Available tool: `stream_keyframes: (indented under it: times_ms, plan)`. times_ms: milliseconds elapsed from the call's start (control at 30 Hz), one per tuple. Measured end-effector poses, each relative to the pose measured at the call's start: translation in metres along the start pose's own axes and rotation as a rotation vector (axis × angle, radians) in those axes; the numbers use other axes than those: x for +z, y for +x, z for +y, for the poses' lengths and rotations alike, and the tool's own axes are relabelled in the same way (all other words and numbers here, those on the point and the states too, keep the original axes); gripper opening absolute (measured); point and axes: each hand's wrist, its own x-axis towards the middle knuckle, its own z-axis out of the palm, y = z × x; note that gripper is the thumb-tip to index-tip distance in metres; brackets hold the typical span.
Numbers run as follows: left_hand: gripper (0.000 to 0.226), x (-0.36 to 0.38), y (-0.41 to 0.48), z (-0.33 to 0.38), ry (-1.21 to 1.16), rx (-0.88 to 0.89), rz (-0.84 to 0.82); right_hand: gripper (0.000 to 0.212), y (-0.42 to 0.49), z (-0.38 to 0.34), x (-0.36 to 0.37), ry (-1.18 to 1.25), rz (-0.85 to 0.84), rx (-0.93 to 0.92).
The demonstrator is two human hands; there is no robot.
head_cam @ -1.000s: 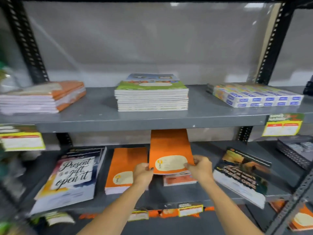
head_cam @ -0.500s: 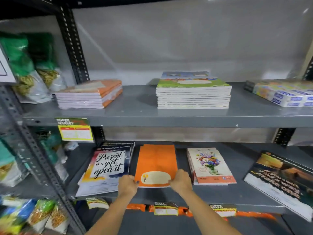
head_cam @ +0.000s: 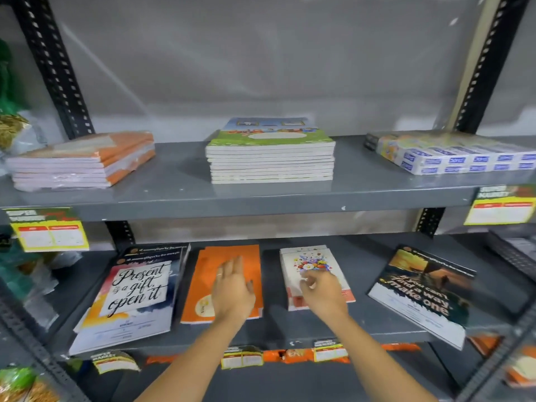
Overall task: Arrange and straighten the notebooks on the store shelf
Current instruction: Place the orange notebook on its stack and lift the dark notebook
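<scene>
Two bare hands hover over notebooks on the lower grey shelf (head_cam: 290,329).

Above the hands, the upper shelf (head_cam: 261,198) carries a green-covered stack (head_cam: 271,158), an orange wrapped pile (head_cam: 84,161) to the left and blue-labelled boxes (head_cam: 458,155) to the right. Left of the left hand lies the "Present is a gift" stack (head_cam: 130,297); right of the right hand, a dark notebook (head_cam: 420,291) sits askew. The left hand (head_cam: 232,288), fingers spread and gripping nothing, is over the orange notebooks (head_cam: 208,274). The right hand (head_cam: 322,291), fingers loosely curled and empty, is over the floral notebooks (head_cam: 307,259).
</scene>
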Motion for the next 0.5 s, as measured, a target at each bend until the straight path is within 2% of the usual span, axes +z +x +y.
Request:
stream_keyframes:
  times_ms: [133, 267, 300, 367, 433, 500]
  plan:
    - [0.061, 0.034, -0.010, 0.089, -0.083, 0.223, -0.066, 0.017, 0.011, 0.077, -0.059, -0.001, 0.174, 0.145]
    - [0.044, 0.073, -0.022, 0.173, -0.510, 0.107, -0.260, 0.018, 0.007, 0.158, -0.109, -0.007, 0.325, 0.345]
    - [0.041, 0.083, -0.022, 0.191, -0.555, 0.107, -0.321, 0.018, 0.003, 0.177, -0.119, -0.023, 0.331, 0.379]
    - [0.048, 0.108, -0.021, 0.224, -0.519, 0.144, -0.498, 0.021, 0.000, 0.216, -0.134, -0.069, 0.318, 0.407]
    - [0.070, 0.131, -0.021, 0.247, -0.402, 0.156, -0.705, 0.019, -0.004, 0.242, -0.146, -0.084, 0.306, 0.441]
    - [0.074, 0.155, -0.024, 0.260, -0.268, 0.148, -0.771, 0.013, -0.007, 0.260, -0.154, -0.086, 0.292, 0.485]
